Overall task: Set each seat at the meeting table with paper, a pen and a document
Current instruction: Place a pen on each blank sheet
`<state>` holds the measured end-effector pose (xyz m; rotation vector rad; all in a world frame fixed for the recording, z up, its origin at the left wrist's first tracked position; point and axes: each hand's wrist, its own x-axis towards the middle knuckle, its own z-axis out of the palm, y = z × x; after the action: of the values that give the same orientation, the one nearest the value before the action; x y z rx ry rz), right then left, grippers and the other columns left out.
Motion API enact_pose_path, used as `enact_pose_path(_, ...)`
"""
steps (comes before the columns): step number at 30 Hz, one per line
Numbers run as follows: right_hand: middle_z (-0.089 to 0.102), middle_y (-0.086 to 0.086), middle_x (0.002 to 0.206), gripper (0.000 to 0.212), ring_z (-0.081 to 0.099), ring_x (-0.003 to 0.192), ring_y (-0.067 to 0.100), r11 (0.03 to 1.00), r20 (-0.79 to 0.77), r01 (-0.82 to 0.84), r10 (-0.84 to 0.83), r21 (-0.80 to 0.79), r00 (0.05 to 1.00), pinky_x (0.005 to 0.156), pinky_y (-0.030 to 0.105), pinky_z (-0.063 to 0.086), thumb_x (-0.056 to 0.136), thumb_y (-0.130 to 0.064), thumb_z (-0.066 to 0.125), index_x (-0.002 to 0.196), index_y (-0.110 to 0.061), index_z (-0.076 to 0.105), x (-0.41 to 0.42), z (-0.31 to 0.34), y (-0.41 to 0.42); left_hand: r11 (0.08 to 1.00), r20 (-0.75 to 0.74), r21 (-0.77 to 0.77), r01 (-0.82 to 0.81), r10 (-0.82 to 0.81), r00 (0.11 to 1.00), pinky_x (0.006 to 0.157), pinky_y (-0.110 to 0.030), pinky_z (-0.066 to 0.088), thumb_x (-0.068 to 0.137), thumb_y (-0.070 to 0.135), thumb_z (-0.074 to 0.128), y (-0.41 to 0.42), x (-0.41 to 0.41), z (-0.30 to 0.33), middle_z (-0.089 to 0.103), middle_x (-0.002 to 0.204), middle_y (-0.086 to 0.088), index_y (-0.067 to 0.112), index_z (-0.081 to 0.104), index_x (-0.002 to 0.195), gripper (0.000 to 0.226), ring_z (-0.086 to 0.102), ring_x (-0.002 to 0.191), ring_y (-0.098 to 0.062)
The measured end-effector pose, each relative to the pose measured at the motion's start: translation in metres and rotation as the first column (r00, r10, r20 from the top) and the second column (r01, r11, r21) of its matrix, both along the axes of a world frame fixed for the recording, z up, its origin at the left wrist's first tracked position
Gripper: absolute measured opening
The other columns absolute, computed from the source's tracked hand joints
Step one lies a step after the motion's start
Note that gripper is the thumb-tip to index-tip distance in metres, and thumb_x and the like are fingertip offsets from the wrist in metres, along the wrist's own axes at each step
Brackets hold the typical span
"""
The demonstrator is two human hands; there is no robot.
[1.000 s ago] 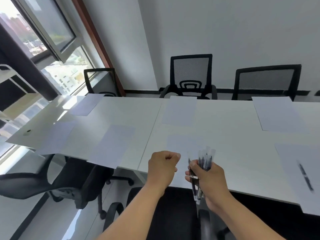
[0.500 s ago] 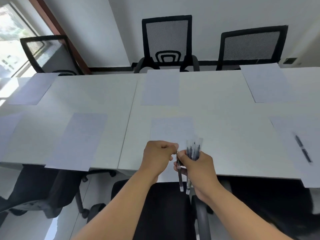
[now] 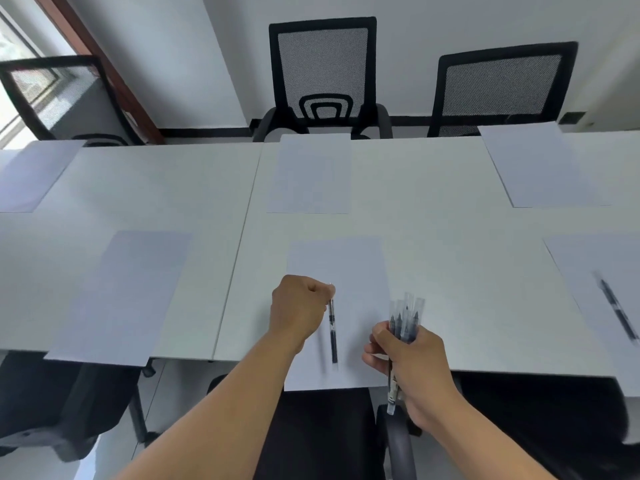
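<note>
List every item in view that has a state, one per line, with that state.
left hand: pinches one pen by its top end
single pen: over the near centre sheet, held
right hand: grips a bundle of pens
pen bundle: upright in the fist, capped
near centre sheet: flat, overhangs the table edge
near right sheet: flat, with a pen lying on it
other sheets: flat, no pen

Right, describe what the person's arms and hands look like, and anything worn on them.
Both forearms are bare, with no sleeves showing in the frame. The left hand and right hand wear no gloves. No watch, bracelet or ring is visible.
</note>
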<state>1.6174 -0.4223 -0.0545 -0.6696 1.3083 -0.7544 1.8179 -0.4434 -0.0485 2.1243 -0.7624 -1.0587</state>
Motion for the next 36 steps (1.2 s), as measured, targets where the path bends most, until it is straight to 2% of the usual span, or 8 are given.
enact_pose_path(4, 0.068, 0.01, 0.08, 0.008, 0.069, 0.075, 0.024, 1.0, 0.002, 0.012, -0.012, 0.006, 1.0, 0.077, 0.04, 0.068, 0.097, -0.003, 0.074, 0.092, 0.002, 0.073, -0.005, -0.006, -0.004, 0.998, 0.096, 0.041, 0.041, -0.045, 0.994, 0.082, -0.035, 0.064, 0.097, 0.027, 0.081, -0.012, 0.0, -0.016, 0.081, 0.08, 0.005, 0.02, 0.073, 0.06, 0.038, 0.078, 0.089, -0.017)
enact_pose_path(9, 0.067, 0.012, 0.08, 0.007, 0.068, 0.077, 0.025, 0.999, 0.006, 0.025, -0.025, 0.027, 1.0, 0.077, 0.041, 0.068, 0.098, -0.003, 0.074, 0.093, 0.003, 0.073, -0.01, -0.013, -0.006, 0.996, 0.149, 0.081, 0.04, -0.052, 0.988, 0.073, -0.031, 0.054, 0.096, 0.028, 0.083, -0.018, 0.001, -0.03, 0.073, 0.071, 0.006, 0.02, 0.066, 0.055, 0.045, 0.068, 0.076, -0.023)
enact_pose_path(11, 0.067, 0.013, 0.08, 0.008, 0.068, 0.077, 0.025, 0.999, 0.006, 0.032, -0.032, 0.034, 0.999, 0.078, 0.041, 0.068, 0.098, -0.004, 0.074, 0.094, 0.003, 0.073, -0.012, -0.015, -0.006, 0.995, 0.146, 0.093, 0.031, -0.044, 0.988, 0.073, -0.031, 0.052, 0.095, 0.028, 0.083, -0.02, 0.001, -0.032, 0.071, 0.07, 0.006, 0.02, 0.064, 0.055, 0.045, 0.064, 0.074, -0.023)
enact_pose_path(17, 0.068, 0.013, 0.079, 0.009, 0.068, 0.078, 0.026, 0.998, 0.024, 0.044, -0.045, 0.042, 0.999, 0.077, 0.039, 0.068, 0.099, -0.005, 0.074, 0.095, 0.003, 0.074, -0.013, -0.018, -0.007, 0.994, 0.145, 0.107, 0.027, -0.042, 0.989, 0.082, -0.036, 0.06, 0.094, 0.029, 0.084, -0.025, 0.001, -0.035, 0.077, 0.079, 0.002, 0.018, 0.07, 0.063, 0.036, 0.073, 0.085, -0.026)
enact_pose_path(19, 0.068, 0.014, 0.08, 0.009, 0.068, 0.079, 0.026, 0.998, 0.029, 0.045, -0.047, 0.046, 0.998, 0.077, 0.039, 0.068, 0.099, -0.005, 0.074, 0.096, 0.004, 0.074, -0.014, -0.018, -0.007, 0.993, 0.15, 0.117, 0.028, -0.045, 0.988, 0.076, -0.033, 0.058, 0.093, 0.029, 0.084, -0.026, 0.002, -0.036, 0.076, 0.076, 0.002, 0.017, 0.068, 0.062, 0.037, 0.07, 0.079, -0.025)
enact_pose_path(22, 0.069, 0.015, 0.081, 0.011, 0.069, 0.079, 0.027, 0.998, 0.023, 0.039, -0.04, 0.044, 0.999, 0.077, 0.038, 0.068, 0.099, -0.004, 0.073, 0.098, 0.006, 0.074, -0.016, -0.019, -0.007, 0.99, 0.161, 0.138, 0.023, -0.045, 0.986, 0.059, -0.027, 0.042, 0.092, 0.026, 0.084, -0.025, 0.001, -0.037, 0.065, 0.059, 0.007, 0.016, 0.059, 0.055, 0.045, 0.057, 0.059, -0.018)
enact_pose_path(32, 0.068, 0.012, 0.077, 0.009, 0.068, 0.077, 0.025, 0.998, 0.035, 0.045, -0.047, 0.045, 0.998, 0.078, 0.041, 0.069, 0.099, 0.0, 0.072, 0.098, 0.009, 0.073, -0.016, -0.013, -0.002, 0.991, 0.134, 0.137, 0.0, -0.018, 0.991, 0.064, -0.028, 0.046, 0.091, 0.031, 0.086, -0.023, 0.005, -0.039, 0.076, 0.077, 0.001, 0.017, 0.071, 0.067, 0.032, 0.064, 0.069, -0.022)
enact_pose_path(36, 0.068, 0.012, 0.078, 0.007, 0.068, 0.078, 0.026, 0.998, 0.04, 0.045, -0.046, 0.038, 0.998, 0.077, 0.041, 0.068, 0.099, 0.001, 0.073, 0.095, 0.007, 0.073, -0.015, -0.01, -0.001, 0.99, 0.155, 0.138, -0.004, -0.017, 0.988, 0.058, -0.025, 0.042, 0.092, 0.031, 0.085, -0.021, 0.006, -0.036, 0.069, 0.065, 0.005, 0.018, 0.066, 0.06, 0.039, 0.059, 0.057, -0.019)
